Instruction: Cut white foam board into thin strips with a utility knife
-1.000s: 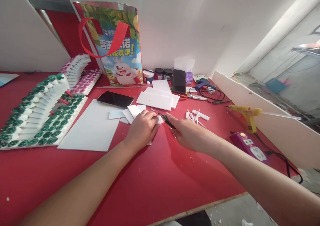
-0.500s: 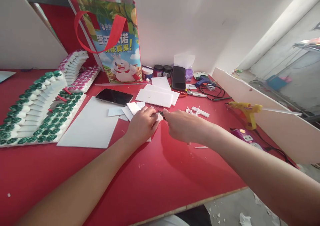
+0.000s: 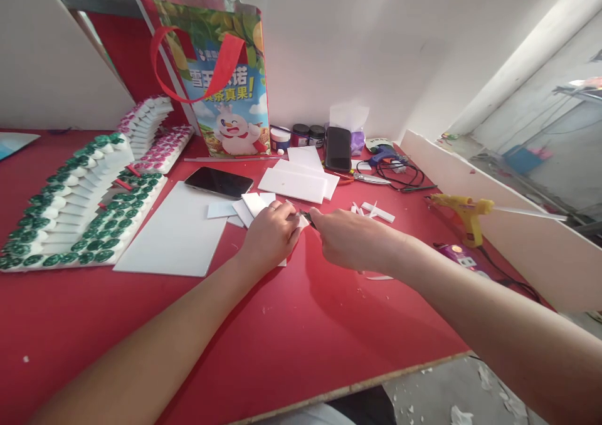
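My left hand (image 3: 269,232) is closed on a small piece of white foam board (image 3: 302,223), pinned low over the table. From the other side comes my right hand (image 3: 347,238), its fingers wrapped round a dark utility knife (image 3: 308,217) whose tip meets the white piece; most of the handle is hidden in the fist. Beside my left hand lie several small white board offcuts (image 3: 254,204), partly under it. Thin white strips (image 3: 371,210) are scattered beyond my right hand.
Larger white boards (image 3: 291,184) and a big sheet (image 3: 174,237) lie around a phone (image 3: 219,182). Scissors (image 3: 371,178) and a yellow glue gun (image 3: 465,209) are to the right. Green-dotted white models (image 3: 94,205) stand left, and a printed bag (image 3: 226,80) at the back.
The whole view has shifted slightly, so things sit a little further right. Both hands keep the same grips, with the knife still at the white piece.
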The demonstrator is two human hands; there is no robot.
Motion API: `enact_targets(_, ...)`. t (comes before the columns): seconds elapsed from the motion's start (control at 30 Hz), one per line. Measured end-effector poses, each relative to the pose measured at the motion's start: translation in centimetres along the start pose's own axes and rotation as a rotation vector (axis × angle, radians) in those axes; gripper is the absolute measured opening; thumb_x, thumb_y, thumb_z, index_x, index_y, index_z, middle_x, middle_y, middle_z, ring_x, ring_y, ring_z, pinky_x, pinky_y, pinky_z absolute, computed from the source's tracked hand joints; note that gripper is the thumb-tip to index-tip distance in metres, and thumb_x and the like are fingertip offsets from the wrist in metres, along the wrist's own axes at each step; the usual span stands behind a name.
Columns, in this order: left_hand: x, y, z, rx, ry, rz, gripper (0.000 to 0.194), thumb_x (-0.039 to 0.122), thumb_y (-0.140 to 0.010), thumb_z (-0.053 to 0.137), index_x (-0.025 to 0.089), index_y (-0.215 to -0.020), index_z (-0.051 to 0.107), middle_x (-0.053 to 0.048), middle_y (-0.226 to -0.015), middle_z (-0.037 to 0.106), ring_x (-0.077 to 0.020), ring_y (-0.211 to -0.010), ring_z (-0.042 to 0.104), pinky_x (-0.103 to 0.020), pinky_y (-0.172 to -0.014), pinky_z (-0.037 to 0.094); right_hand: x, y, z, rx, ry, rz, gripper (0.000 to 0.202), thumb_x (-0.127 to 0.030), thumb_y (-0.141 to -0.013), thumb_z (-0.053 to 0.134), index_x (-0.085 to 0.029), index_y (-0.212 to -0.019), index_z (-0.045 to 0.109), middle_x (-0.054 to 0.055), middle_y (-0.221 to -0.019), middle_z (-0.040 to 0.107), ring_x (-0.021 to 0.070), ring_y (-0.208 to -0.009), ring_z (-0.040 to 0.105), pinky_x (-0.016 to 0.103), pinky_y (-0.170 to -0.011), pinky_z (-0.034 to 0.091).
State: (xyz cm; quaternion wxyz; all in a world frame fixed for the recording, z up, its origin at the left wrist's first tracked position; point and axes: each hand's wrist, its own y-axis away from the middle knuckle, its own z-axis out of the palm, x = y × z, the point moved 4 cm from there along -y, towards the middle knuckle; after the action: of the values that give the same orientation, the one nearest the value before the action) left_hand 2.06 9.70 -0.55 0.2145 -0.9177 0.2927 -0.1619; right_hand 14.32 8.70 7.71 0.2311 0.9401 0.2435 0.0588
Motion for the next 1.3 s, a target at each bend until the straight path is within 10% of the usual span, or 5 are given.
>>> enact_targets(1.0,0.3,0.1,-0.1,0.033,-0.039,0.016,0.028,0.023,-0.098,0.047,0.016,-0.082,0.07,-0.009,-0.086,0.067,-0.022,-0.08,0.056,-0.037,-0.076,0.05,1.0,3.8,2.0,-0.046,-0.073,0.053,0.066,-0.007,-0.086,0.04,-0.007,-0.151,0.032,0.015,-0.086,0.069,0.0218,-0.063,0.063,0.028,-0.052,0.033)
enact_targets(1.13,0.0,0.4,-0.2,0.083,0.003,0.016,0.022,0.023,-0.094,0.052,0.011,-0.103,0.068,-0.013,-0.096,0.07,-0.0267,-0.089,0.06,-0.043,-0.082,0.054,3.2,5.2,2.0,-0.089,-0.413,0.087,0.041,-0.019,-0.092,0.04,-0.022,-0.131,0.051,0.002,-0.069,0.06,0.0142,-0.042,0.051,0.025,-0.042,0.029)
enact_targets(1.3,0.5,0.7,-1.4,0.195,0.16,0.058,0.046,0.022,-0.095,0.054,0.013,-0.139,0.045,-0.013,-0.113,0.069,-0.0254,-0.105,0.063,-0.045,-0.098,0.052,6.2,4.5,1.5,0.322,-0.921,0.237,0.006,-0.022,-0.087,0.055,-0.021,-0.089,0.05,-0.005,-0.057,0.05,0.0104,-0.045,0.049,0.022,-0.046,0.035)
